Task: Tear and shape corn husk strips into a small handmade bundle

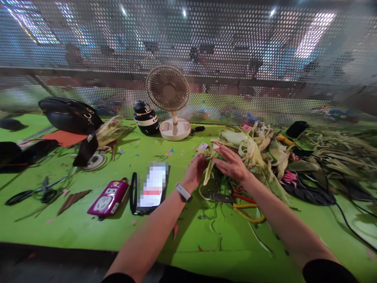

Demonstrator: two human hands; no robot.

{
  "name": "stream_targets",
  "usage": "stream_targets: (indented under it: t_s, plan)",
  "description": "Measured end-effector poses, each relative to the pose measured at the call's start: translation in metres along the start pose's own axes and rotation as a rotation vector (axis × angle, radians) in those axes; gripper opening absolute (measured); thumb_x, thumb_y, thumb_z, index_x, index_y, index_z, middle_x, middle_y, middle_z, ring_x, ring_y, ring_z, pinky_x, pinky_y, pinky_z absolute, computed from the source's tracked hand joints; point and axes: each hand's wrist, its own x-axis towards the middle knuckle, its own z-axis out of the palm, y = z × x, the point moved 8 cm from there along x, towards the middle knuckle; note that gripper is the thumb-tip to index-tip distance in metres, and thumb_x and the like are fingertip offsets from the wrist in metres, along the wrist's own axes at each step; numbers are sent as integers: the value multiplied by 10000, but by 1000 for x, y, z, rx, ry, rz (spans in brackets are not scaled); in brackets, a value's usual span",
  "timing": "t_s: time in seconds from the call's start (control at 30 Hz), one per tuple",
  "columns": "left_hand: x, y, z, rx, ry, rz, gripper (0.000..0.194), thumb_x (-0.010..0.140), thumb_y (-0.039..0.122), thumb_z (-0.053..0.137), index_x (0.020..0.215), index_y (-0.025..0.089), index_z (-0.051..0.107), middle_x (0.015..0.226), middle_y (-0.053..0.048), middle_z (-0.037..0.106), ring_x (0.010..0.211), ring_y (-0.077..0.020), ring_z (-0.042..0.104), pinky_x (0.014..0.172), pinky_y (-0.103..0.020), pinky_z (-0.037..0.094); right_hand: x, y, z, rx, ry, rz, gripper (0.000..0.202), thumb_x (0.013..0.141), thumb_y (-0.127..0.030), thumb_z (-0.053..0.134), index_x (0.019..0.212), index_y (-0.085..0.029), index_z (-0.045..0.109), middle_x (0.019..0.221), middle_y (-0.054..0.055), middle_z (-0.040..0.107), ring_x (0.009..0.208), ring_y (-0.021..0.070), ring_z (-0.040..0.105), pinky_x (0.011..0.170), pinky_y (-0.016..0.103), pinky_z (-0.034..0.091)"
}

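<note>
Above the green table, my left hand [195, 169] is closed on a pale, dry corn husk [209, 173] whose strip hangs down between my hands. My right hand [231, 162] meets the same husk from the other side, its fingertips pressed on the upper end. Some of my left fingers are hidden behind the husk. Just beyond my right hand lies a heap of corn husks [250, 147]. Below it are pliers with yellow handles [250, 212] and a red-handled tool [243, 197], partly covered by the husks and my forearm.
A phone [153, 186], a purple power socket [108, 198] and scissors [45, 191] lie to the left. A fan [168, 90], a black bottle [146, 120] and a black bag [69, 114] stand at the back before a perforated metal screen [224, 51]. Black cables [338, 208] run at right.
</note>
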Motion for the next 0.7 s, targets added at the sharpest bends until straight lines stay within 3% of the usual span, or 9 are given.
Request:
stream_targets:
  t_s: [0.3, 0.5, 0.6, 0.7]
  plan:
    - [0, 0, -7, 64, 51, 54, 231, 569, 187, 804, 765, 179, 683, 777, -10, 730, 673, -116, 656, 695, -246, 483, -3, 5, 1, 56, 36, 41, 137, 845, -191, 568, 912, -256, 668, 1234, 71, 605, 1283, 235, 446, 1008, 471, 459]
    - [-2, 6, -6, 62, 53, 114, 259, 544, 185, 821, 754, 177, 670, 754, 4, 726, 671, -103, 659, 712, -233, 493, -5, 5, 3, -41, 42, 20, 185, 810, -180, 577, 957, -255, 660, 1298, 68, 565, 1283, 231, 436, 1051, 502, 396]
    - [-1, 8, -7, 71, 72, 135, 265, 541, 209, 822, 756, 178, 670, 756, 2, 726, 683, -111, 666, 719, -238, 501, -6, 6, 0, -58, 90, 58, 233, 767, -130, 553, 935, -247, 663, 1300, 61, 560, 1240, 240, 469, 1047, 514, 381]
    - [0, 9, -10, 108, 91, 154, 277, 527, 235, 825, 759, 177, 683, 754, -2, 723, 666, -111, 660, 712, -241, 504, -5, 10, -9, -38, 168, 166, 295, 739, -103, 521, 972, -226, 654, 1247, 84, 582, 1121, 231, 547, 965, 445, 454]
